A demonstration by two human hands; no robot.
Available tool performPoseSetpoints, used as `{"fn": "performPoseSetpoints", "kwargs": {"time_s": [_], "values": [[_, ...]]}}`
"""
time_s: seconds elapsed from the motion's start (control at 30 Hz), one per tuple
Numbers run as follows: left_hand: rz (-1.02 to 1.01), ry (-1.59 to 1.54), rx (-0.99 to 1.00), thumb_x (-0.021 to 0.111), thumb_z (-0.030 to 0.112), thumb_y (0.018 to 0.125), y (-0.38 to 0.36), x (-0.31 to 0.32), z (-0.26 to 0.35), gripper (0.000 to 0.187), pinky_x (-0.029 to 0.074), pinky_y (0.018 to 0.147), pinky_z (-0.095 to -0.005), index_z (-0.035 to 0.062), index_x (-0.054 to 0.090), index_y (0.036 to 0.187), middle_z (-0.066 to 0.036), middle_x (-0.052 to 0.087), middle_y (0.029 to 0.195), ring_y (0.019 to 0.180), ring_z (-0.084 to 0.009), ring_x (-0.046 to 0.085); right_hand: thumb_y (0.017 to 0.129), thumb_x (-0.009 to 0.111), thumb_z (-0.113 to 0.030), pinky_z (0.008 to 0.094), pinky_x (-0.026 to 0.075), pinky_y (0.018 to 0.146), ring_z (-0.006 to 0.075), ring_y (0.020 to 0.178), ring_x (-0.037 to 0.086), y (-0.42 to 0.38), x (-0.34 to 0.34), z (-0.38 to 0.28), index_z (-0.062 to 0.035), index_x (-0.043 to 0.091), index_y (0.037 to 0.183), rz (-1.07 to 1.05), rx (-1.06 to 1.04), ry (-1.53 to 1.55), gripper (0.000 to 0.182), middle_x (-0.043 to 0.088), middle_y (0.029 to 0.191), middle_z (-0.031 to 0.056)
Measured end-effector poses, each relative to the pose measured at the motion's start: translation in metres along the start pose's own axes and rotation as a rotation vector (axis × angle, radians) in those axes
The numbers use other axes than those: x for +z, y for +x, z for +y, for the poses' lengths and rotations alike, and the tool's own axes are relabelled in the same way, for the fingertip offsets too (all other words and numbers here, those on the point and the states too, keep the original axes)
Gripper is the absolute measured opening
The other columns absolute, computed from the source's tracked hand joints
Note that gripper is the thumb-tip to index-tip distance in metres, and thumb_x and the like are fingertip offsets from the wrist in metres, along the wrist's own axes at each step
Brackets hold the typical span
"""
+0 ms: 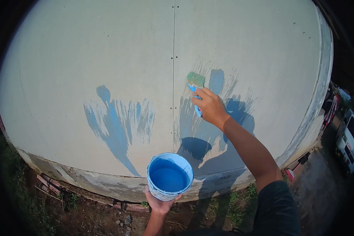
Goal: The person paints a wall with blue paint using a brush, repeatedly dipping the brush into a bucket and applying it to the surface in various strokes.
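My right hand (211, 107) is closed around the blue handle of a paintbrush (196, 80), its bristles up and overlapping the top of the painted streaks on the pale wall panel (133, 51). Underneath a small bucket (160, 193), my left hand (160, 205) grips it from below. Blue paint (168, 177) fills part of the bucket, and smears of it mark the rim and outside. Dry-looking blue-grey brush strokes (139, 118) fan out left of the panel seam, with more strokes to its right. Shadows of my arm and the bucket fall across the right-hand streaks.
A vertical seam with screw heads (174, 78) divides the panels. Below runs a weathered concrete base (137, 185), then bare soil with stones and grass (236, 206). At the far right, past the wall's corner, stands a white vehicle-like object (348, 141).
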State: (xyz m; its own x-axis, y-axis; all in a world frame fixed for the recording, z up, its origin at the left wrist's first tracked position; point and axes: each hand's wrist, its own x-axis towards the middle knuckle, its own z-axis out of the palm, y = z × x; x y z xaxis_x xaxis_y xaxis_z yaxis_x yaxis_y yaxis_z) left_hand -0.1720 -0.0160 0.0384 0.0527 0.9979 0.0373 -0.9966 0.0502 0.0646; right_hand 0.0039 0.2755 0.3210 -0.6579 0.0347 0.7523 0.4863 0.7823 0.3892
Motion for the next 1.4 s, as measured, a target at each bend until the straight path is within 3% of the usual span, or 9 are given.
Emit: {"fn": "performPoseSetpoints", "kwargs": {"time_s": [0.13, 0.2, 0.3, 0.63, 0.77, 0.83, 1.0, 1.1, 1.4], "values": [[0.065, 0.042, 0.006, 0.043, 0.078, 0.099, -0.012, -0.013, 0.007, 0.091, 0.055, 0.104, -0.0755, 0.0208, 0.036, 0.17, -0.019, 0.039, 0.172, 0.149, -0.0499, 0.05, 0.086, 0.076, 0.002, 0.0431, 0.063, 0.082, 0.028, 0.106, 0.069, -0.024, 0.005, -0.037, -0.008, 0.074, 0.095, -0.175, 0.014, 0.231, 0.013, 0.069, 0.11, 0.0057], [0.059, 0.0, 0.009, 0.044, 0.078, 0.099, -0.015, -0.015, 0.008, 0.092, 0.056, 0.103, -0.0754, 0.0209, 0.036, 0.17, -0.02, 0.04, 0.171, 0.148, -0.05, 0.051, 0.085, 0.078, 0.003, 0.0449, 0.061, 0.085, 0.0295, 0.106, 0.069, -0.03, 0.003, -0.047, -0.0068, 0.073, 0.099, -0.501, 0.238, 0.682, 0.018, 0.069, 0.108, 0.0071], [0.042, 0.081, 0.018, 0.051, 0.077, 0.096, -0.021, -0.012, 0.009, 0.095, 0.049, 0.109, -0.0727, 0.0206, 0.035, 0.17, -0.018, 0.039, 0.171, 0.149, -0.0474, 0.048, 0.088, 0.078, 0.005, 0.0437, 0.06, 0.09, 0.0315, 0.11, 0.071, -0.024, -0.009, -0.032, -0.0058, 0.074, 0.102, -0.487, 0.116, 0.468, 0.018, 0.074, 0.118, 0.0082], [0.074, -0.009, 0.087, 0.044, 0.078, 0.099, -0.033, 0.004, -0.01, 0.093, 0.057, 0.102, -0.0741, 0.0195, 0.036, 0.171, -0.021, 0.041, 0.17, 0.146, -0.0502, 0.052, 0.077, 0.08, 0.01, 0.0435, 0.063, 0.09, 0.0326, 0.108, 0.07, 0.048, -0.06, 0.028, -0.005, 0.072, 0.098, 0.153, 0.039, -0.013, 0.027, 0.073, 0.117, 0.0084], [0.066, 0.056, 0.134, 0.047, 0.08, 0.097, -0.045, -0.004, -0.009, 0.096, 0.054, 0.104, -0.0751, 0.0193, 0.036, 0.17, -0.021, 0.041, 0.171, 0.146, -0.0511, 0.052, 0.076, 0.081, 0.005, 0.0434, 0.064, 0.086, 0.0315, 0.111, 0.072, -0.004, 0.003, -0.014, -0.0057, 0.074, 0.099, 0.067, -0.017, 0.012, 0.026, 0.073, 0.118, 0.0093], [0.073, 0.085, 0.163, 0.05, 0.082, 0.096, -0.048, -0.007, -0.012, 0.099, 0.052, 0.106, -0.0757, 0.0199, 0.035, 0.171, -0.02, 0.039, 0.171, 0.147, -0.0515, 0.051, 0.086, 0.072, 0.001, 0.0388, 0.066, 0.068, 0.0244, 0.112, 0.071, -0.036, 0.032, -0.046, -0.0083, 0.072, 0.094, 0.045, -0.125, 0.07, 0.012, 0.069, 0.113, 0.0062], [0.038, -0.036, 0.216, 0.052, 0.08, 0.095, -0.062, -0.002, -0.016, 0.099, 0.051, 0.106, -0.0771, 0.0179, 0.037, 0.17, -0.021, 0.042, 0.17, 0.145, -0.0523, 0.052, 0.083, 0.079, 0.005, 0.0466, 0.062, 0.089, 0.0325, 0.114, 0.069, -0.083, 0.059, -0.114, -0.0089, 0.074, 0.102, -0.497, 0.033, 0.623, 0.024, 0.069, 0.118, 0.0074], [0.104, -0.024, 0.252, 0.051, 0.078, 0.096, -0.069, -0.006, -0.007, 0.096, 0.052, 0.105, -0.077, 0.0173, 0.038, 0.169, -0.021, 0.043, 0.169, 0.145, -0.052, 0.053, 0.082, 0.08, 0.006, 0.0485, 0.06, 0.097, 0.033, 0.121, 0.065, -0.08, 0.071, -0.128, -0.008, 0.073, 0.109, -0.595, 0.005, 0.658, 0.031, 0.066, 0.116, 0.0071], [0.075, 0.037, 0.197, 0.051, 0.073, 0.097, -0.088, -0.011, 0.047, 0.091, 0.055, 0.101, -0.0756, 0.0176, 0.039, 0.168, -0.022, 0.044, 0.167, 0.143, -0.0514, 0.054, 0.087, 0.077, 0.006, 0.0459, 0.059, 0.091, 0.0317, 0.111, 0.07, -0.004, 0.082, -0.118, -0.0059, 0.074, 0.103, -0.293, 0.059, 0.677, 0.021, 0.071, 0.113, 0.0083]]}}
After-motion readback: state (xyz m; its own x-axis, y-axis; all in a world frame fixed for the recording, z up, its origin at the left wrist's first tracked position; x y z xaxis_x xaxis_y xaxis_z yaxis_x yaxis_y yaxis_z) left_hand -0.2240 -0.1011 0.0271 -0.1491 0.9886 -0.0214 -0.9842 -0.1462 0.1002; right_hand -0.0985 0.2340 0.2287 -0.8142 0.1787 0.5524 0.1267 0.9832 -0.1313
